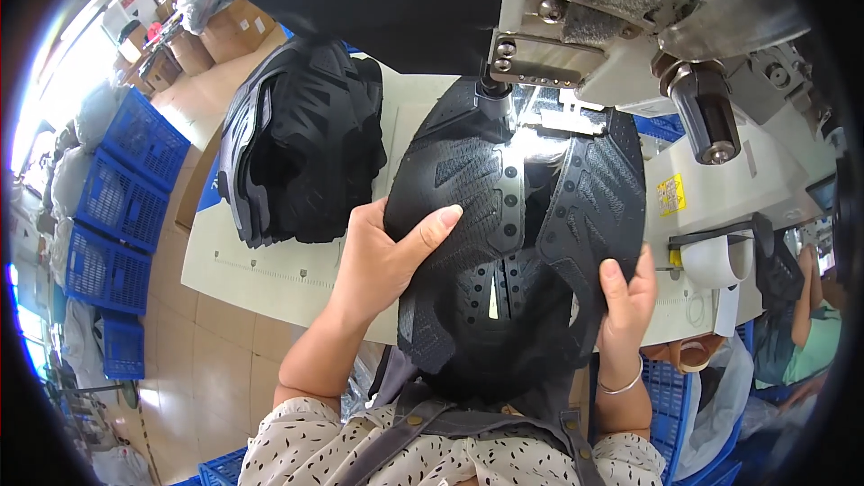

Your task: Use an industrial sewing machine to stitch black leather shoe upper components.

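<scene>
A black shoe upper (457, 187) with textured panels and strips of round eyelets lies spread beneath the head of a sewing machine (549, 45). My left hand (382, 256) grips its left edge, thumb on top and fingers hidden beneath. At the opposite edge, my right hand (625, 306) holds the upper with the thumb on top and fingers around the side. The far end of the upper is under the machine's presser area, where bright light glares off metal. To the left, a stack of similar black shoe uppers (324, 139) rests on the pale worktable (243, 274).
Blue plastic crates (112, 207) are stacked along the left over a tiled floor (184, 333). A dark-handled knob (706, 117) juts from the machine at upper right. A white roll (717, 261) sits at the table's right side. Another person's arm (804, 297) shows at far right.
</scene>
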`<control>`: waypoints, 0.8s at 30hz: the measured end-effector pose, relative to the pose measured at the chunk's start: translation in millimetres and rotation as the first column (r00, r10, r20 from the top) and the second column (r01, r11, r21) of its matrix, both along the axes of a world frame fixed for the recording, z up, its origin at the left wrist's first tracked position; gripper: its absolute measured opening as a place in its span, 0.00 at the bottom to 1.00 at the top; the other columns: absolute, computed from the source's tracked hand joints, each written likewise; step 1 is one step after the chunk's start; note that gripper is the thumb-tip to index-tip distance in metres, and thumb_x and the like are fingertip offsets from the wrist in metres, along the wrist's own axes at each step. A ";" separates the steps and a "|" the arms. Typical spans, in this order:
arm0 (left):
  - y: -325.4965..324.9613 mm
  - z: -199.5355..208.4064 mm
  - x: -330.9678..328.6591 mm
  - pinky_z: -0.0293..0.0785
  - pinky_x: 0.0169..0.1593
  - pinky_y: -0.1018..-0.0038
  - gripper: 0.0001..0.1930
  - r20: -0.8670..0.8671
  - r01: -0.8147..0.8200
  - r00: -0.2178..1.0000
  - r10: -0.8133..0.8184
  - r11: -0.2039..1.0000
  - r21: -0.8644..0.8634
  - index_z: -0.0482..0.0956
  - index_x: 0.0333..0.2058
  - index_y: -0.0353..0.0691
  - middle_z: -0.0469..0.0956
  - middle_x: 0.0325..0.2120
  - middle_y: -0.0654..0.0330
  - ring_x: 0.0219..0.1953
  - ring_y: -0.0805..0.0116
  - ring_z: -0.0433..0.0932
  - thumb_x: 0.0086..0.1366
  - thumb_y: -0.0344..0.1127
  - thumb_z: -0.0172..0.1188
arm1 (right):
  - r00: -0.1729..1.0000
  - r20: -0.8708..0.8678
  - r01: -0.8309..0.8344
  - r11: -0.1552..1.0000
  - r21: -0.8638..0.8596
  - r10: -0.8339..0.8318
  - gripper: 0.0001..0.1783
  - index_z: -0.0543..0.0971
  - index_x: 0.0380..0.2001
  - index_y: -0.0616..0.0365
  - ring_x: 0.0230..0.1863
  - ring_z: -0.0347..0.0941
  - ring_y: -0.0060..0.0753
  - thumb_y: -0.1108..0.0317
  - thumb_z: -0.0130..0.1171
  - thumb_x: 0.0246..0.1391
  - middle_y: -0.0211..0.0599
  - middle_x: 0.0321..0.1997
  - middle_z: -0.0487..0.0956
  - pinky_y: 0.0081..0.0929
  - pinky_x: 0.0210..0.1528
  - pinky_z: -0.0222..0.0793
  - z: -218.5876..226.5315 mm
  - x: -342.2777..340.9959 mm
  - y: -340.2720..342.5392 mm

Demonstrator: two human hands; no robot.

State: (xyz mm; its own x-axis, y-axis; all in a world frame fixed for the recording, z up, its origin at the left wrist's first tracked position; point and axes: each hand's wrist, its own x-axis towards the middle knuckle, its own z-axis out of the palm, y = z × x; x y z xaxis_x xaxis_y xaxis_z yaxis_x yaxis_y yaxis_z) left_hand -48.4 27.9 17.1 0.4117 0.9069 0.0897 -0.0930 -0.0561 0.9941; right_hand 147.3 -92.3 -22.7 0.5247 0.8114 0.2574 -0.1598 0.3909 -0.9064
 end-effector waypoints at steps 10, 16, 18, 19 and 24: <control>29.6 8.9 15.2 0.70 0.32 0.84 0.13 0.083 0.029 0.996 -0.028 0.999 -0.013 0.76 0.31 0.27 0.76 0.25 0.63 0.26 0.81 0.71 0.57 0.35 0.60 | 0.980 0.180 0.092 0.995 -0.037 -0.083 0.13 0.69 0.45 0.61 0.30 0.69 0.15 0.69 0.48 0.57 0.30 0.37 0.74 0.12 0.30 0.66 16.9 15.8 26.1; 47.8 14.5 23.5 0.71 0.31 0.83 0.14 0.132 0.029 0.991 -0.026 0.999 -0.019 0.76 0.32 0.26 0.77 0.26 0.62 0.26 0.81 0.72 0.57 0.34 0.60 | 0.996 0.071 0.056 0.996 -0.066 -0.051 0.11 0.69 0.42 0.64 0.35 0.69 0.17 0.72 0.48 0.56 0.31 0.37 0.74 0.15 0.39 0.67 36.6 16.4 41.7; 59.0 10.9 25.5 0.71 0.31 0.83 0.14 0.127 0.044 0.991 -0.047 0.999 0.027 0.75 0.31 0.25 0.77 0.25 0.61 0.25 0.80 0.72 0.57 0.35 0.61 | 0.989 0.126 0.079 0.996 -0.051 -0.072 0.11 0.70 0.42 0.61 0.31 0.69 0.14 0.69 0.49 0.56 0.28 0.34 0.74 0.13 0.33 0.66 33.7 21.0 48.9; 63.2 10.2 26.3 0.71 0.30 0.83 0.15 0.125 0.051 0.991 -0.057 0.997 0.049 0.75 0.31 0.25 0.77 0.25 0.61 0.25 0.80 0.73 0.57 0.35 0.61 | 0.979 0.180 0.102 0.994 -0.037 -0.093 0.11 0.71 0.41 0.57 0.26 0.68 0.12 0.66 0.50 0.56 0.26 0.30 0.75 0.11 0.27 0.65 31.0 23.3 52.2; 71.1 15.4 30.1 0.71 0.29 0.83 0.16 0.075 0.030 0.997 -0.034 0.998 0.048 0.75 0.30 0.25 0.77 0.23 0.61 0.24 0.81 0.72 0.56 0.38 0.62 | 0.970 0.204 0.138 0.990 -0.012 -0.133 0.12 0.71 0.41 0.57 0.23 0.67 0.11 0.65 0.50 0.55 0.25 0.29 0.75 0.10 0.25 0.64 29.1 30.2 59.8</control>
